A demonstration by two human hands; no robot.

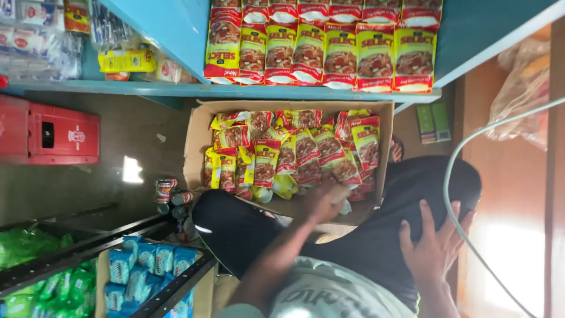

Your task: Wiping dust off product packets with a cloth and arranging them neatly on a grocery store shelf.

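Shop aisle, floor dark, teal shelf (147, 89) overhead. Far left: red plastic crate (50, 134), green packets on a black rack (88, 250), blue sachets (141, 271) in a box below. Small cans (168, 191) stand on the floor beside the cardboard box (197, 141). Box is full of red-and-yellow snack pouches (282, 156), loosely heaped; a neat row of shelved pouches (329, 56) hangs above it. Left hand (326, 200) is down in the box on the pouches, blurred, so cannot tell if the fingers are curled on one or spread. Right hand (432, 247) rests flat on the black-trousered knee (424, 188), fingers spread, holding nothing. Step looks like picking a pouch from the box; next likely needs a firm pinch and a lift to the shelf row.
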